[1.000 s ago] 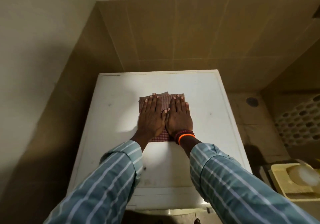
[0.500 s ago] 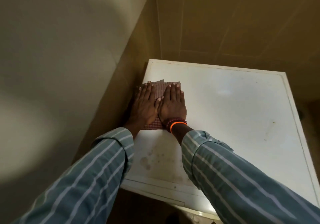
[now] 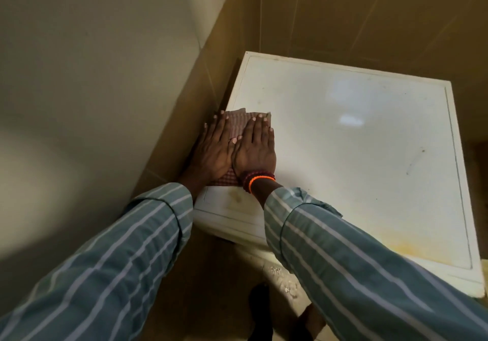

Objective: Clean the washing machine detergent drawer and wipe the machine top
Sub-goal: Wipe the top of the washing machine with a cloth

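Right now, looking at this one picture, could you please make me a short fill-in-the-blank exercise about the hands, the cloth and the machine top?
1. Both hands press flat on a checked ____ .
2. The cloth lies at the ____ edge of the machine top.
3. An orange band sits on the wrist of the ____ hand.
4. The left hand and the right hand lie ____ each other, thumbs touching.

Missing words: cloth; left; right; beside

Both hands, left hand [image 3: 215,153] and right hand [image 3: 255,150], flat on the folded red checked cloth [image 3: 236,127], slide it from the middle of the white washing machine top [image 3: 356,142] to its left edge, next to the tan tiled wall [image 3: 184,129]. Yellowish stains near the front edge now show.
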